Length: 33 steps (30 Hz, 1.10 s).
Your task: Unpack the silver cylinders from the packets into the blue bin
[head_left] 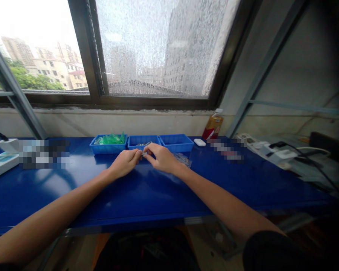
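My left hand (126,162) and my right hand (160,157) meet over the blue table, in front of the middle blue bin (144,138). Between their fingertips is a small grey metallic piece (144,154), pinched from both sides; its exact shape is too small to tell. The middle bin has some small metallic parts in it. Green plastic bags (113,139) fill the left blue bin (108,151). Beside my right wrist, a clear plastic bag (184,159) with small contents lies on the table, partly hidden by the hand.
The right blue bin (176,139) shows a bare bottom. Behind it to the right are a white rounded case (200,142) and a bottle (213,125). Power strips with plugs (284,155) and cables lie at both sides of the blue table (147,199). A window is behind.
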Each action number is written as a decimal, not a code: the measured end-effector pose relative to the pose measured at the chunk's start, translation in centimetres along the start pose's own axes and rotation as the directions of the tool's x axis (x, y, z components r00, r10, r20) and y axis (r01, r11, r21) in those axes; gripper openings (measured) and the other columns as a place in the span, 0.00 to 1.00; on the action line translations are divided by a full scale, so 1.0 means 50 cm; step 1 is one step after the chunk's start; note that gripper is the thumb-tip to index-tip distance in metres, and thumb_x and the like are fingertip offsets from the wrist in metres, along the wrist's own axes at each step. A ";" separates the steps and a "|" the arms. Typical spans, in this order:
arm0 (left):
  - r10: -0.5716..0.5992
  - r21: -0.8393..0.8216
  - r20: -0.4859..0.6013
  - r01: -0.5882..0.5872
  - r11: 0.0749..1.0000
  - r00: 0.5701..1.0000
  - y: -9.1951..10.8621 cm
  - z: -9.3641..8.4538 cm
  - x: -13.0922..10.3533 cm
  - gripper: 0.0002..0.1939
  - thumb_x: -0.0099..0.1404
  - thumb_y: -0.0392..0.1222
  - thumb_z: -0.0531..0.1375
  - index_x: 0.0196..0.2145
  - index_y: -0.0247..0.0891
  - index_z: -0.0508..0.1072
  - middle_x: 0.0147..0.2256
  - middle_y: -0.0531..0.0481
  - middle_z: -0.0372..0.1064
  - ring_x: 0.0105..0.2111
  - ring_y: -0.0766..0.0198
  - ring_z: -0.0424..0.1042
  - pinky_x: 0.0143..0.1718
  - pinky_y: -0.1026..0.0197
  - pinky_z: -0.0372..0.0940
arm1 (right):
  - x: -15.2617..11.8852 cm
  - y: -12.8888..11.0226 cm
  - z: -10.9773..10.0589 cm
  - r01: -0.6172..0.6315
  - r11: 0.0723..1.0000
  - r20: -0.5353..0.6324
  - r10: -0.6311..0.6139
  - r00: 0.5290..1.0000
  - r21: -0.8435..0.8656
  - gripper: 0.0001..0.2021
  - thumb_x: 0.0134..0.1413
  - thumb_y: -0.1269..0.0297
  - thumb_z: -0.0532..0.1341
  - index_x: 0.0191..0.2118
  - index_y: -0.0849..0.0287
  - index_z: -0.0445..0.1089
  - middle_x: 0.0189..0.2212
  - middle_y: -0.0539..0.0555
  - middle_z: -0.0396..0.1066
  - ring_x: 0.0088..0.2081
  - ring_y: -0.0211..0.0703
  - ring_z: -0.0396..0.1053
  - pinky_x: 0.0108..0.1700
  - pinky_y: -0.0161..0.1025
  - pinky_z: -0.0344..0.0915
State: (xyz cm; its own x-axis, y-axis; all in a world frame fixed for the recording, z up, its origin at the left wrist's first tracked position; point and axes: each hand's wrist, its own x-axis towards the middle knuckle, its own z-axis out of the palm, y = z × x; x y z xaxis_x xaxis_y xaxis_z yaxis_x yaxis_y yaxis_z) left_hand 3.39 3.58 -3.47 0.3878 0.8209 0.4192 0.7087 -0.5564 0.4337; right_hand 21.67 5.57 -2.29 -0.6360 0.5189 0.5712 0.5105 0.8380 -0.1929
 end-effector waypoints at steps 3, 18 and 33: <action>0.003 0.014 0.032 -0.003 1.000 0.999 0.006 0.004 -0.002 0.21 0.68 0.46 0.40 0.32 0.35 0.69 0.25 0.50 0.68 0.27 0.64 0.68 0.31 0.63 0.59 | 0.022 0.025 -0.007 -0.047 0.997 -0.069 0.042 0.997 -0.068 0.08 0.57 0.62 0.53 0.34 0.60 0.66 0.31 0.54 0.67 0.34 0.39 0.62 0.38 0.36 0.57; 0.051 0.128 0.181 -0.075 0.989 0.982 0.008 0.025 -0.011 0.17 0.67 0.48 0.46 0.40 0.38 0.70 0.39 0.46 0.69 0.41 0.58 0.66 0.45 0.56 0.60 | -0.098 0.079 -0.055 -0.349 0.878 0.095 0.398 0.912 -0.326 0.22 0.51 0.46 0.54 0.44 0.58 0.66 0.42 0.58 0.64 0.45 0.51 0.61 0.44 0.45 0.57; -0.017 0.076 0.076 0.011 0.997 0.997 -0.007 0.034 -0.005 0.17 0.67 0.48 0.45 0.42 0.38 0.68 0.39 0.45 0.70 0.42 0.58 0.67 0.46 0.56 0.59 | -0.040 0.007 0.010 -0.220 0.973 0.217 0.230 0.949 -0.068 0.21 0.48 0.53 0.60 0.46 0.59 0.63 0.43 0.58 0.64 0.44 0.47 0.64 0.42 0.43 0.59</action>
State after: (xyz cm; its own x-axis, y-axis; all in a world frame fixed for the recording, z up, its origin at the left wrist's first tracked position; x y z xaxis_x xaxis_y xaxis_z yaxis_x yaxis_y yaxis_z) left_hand 4.04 3.79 -5.07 0.4193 0.8376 0.3501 0.7560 -0.5357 0.3762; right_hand 22.84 4.93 -3.90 -0.6120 0.7213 0.3242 0.6758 0.6899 -0.2594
